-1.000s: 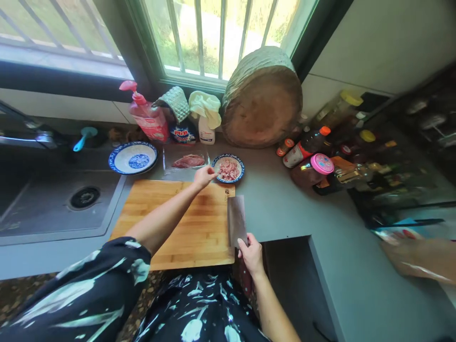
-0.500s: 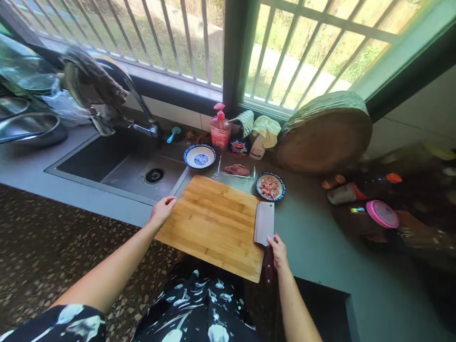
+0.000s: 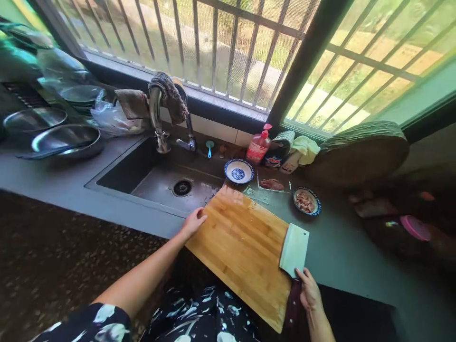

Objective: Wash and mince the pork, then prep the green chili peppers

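Note:
My left hand (image 3: 194,222) grips the left edge of a wooden cutting board (image 3: 245,251), fingers curled over the rim. At the board's right edge, my right hand (image 3: 309,289) holds a cleaver (image 3: 295,249) with a dark handle; its broad blade lies against the board's right side. That hand seems to steady the board too, but its palm side is hidden. A few small bits cling to the board's wet surface. Just beyond the board are a blue-and-white bowl (image 3: 238,171), a piece of raw meat (image 3: 272,184) on clear plastic, and a bowl of cut meat (image 3: 306,201).
A sink (image 3: 156,185) with a faucet (image 3: 187,143) and draped rags is at the left. Metal bowls (image 3: 71,140) stand farther left. A pink soap bottle (image 3: 258,148) and a large round wooden block (image 3: 363,154) line the window. A pink-lidded container (image 3: 415,228) is at the right.
The view has swung left, so the counter items appear farther right. The board, with the cleaver, has turned clockwise, and its far left corner now overlaps the sink's edge. Both hands keep their grips.

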Motion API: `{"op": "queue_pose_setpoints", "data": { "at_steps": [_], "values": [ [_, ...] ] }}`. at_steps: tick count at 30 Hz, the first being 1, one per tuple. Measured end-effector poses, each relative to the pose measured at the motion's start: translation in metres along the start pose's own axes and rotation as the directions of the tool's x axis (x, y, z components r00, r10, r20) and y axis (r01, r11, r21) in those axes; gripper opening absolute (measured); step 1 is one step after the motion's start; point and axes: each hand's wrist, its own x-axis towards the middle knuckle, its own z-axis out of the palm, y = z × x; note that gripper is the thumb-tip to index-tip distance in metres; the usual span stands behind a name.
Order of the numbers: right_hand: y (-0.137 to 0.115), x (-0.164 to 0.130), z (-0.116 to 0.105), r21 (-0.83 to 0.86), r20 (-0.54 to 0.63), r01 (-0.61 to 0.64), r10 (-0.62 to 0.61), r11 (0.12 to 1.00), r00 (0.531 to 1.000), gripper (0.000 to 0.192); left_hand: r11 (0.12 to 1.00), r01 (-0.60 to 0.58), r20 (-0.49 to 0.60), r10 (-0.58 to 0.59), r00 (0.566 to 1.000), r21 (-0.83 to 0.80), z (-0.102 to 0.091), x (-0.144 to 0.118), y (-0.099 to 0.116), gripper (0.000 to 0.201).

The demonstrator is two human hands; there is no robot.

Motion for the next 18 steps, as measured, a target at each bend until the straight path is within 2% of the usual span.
{"op": "queue_pose_setpoints", "data": {
  "at_steps": [4,8,11,13,16,18],
  "values": [
    [0.047,-0.074,0.058,0.086,-0.145,0.034,-0.021,0.996,0.989,0.049,0.977,-0.172,0.122,0.157,0.98,0.122,-0.053,0.031,-0.024,0.041],
    [0.091,-0.131,0.115,0.059,-0.206,0.063,-0.05,0.996,0.977,0.048,0.954,-0.25,0.224,0.211,0.951,0.165,-0.1,0.034,-0.038,0.042],
    [0.12,-0.153,0.149,-0.08,-0.182,0.071,-0.084,0.994,0.98,0.046,0.962,-0.225,0.258,0.18,0.949,0.155,-0.127,0.025,-0.053,0.04],
    [0.136,-0.163,0.172,-0.152,-0.126,0.1,-0.12,0.983,0.985,0.046,0.967,-0.21,0.289,0.162,0.944,0.145,-0.141,0.018,-0.065,0.039],
    [0.161,-0.183,0.208,-0.187,-0.022,0.17,-0.177,0.968,0.984,0.044,0.97,-0.214,0.352,0.162,0.922,0.115,-0.156,0.0,-0.079,0.04],
    [0.179,-0.199,0.234,-0.189,0.003,0.19,-0.193,0.963,0.981,0.038,0.967,-0.238,0.399,0.182,0.899,0.095,-0.165,-0.017,-0.083,0.042]
  ]
}}
